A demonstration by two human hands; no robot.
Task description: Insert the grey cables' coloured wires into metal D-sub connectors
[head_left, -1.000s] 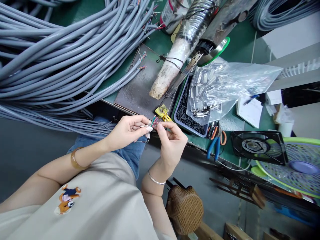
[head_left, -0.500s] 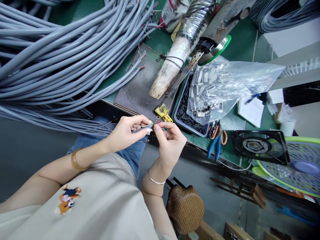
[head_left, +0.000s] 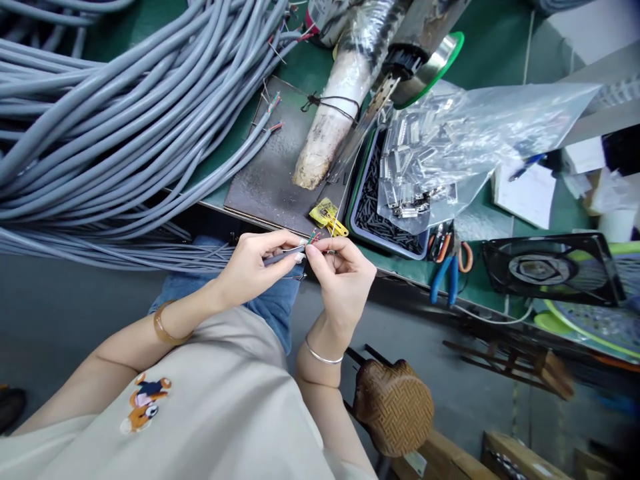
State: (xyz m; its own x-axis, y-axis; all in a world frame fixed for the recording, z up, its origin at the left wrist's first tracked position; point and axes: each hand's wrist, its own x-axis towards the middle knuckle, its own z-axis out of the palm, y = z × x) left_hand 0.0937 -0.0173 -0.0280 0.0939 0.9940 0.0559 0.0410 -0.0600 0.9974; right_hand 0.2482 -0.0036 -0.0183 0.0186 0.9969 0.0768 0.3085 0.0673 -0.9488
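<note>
Between thumb and fingers, my left hand [head_left: 263,263] holds a grey cable [head_left: 280,257] close to its stripped end. Thin coloured wires [head_left: 313,237], green and red among them, fan out of that end. My right hand [head_left: 343,273] pinches at these wires, its fingertips nearly touching the left ones; the exact wire is too small to tell. Just beyond the fingertips, a yellow tool [head_left: 327,217] lies at the edge of a dark board [head_left: 270,173]. Two other stripped cable ends [head_left: 274,115] rest over that board.
Large grey cable bundles [head_left: 125,120] cover the left. A wrapped tube [head_left: 325,127] points toward the hands. Rightward are a tray of black pieces [head_left: 373,207], a plastic bag [head_left: 425,153], blue-handled pliers [head_left: 445,277] and a fan [head_left: 550,269]. A stool [head_left: 395,407] stands below.
The view has shifted a little, so the bench items sit differently in the picture. Both hands stay together at the cable end, and more of the grey cable shows between the left fingers.
</note>
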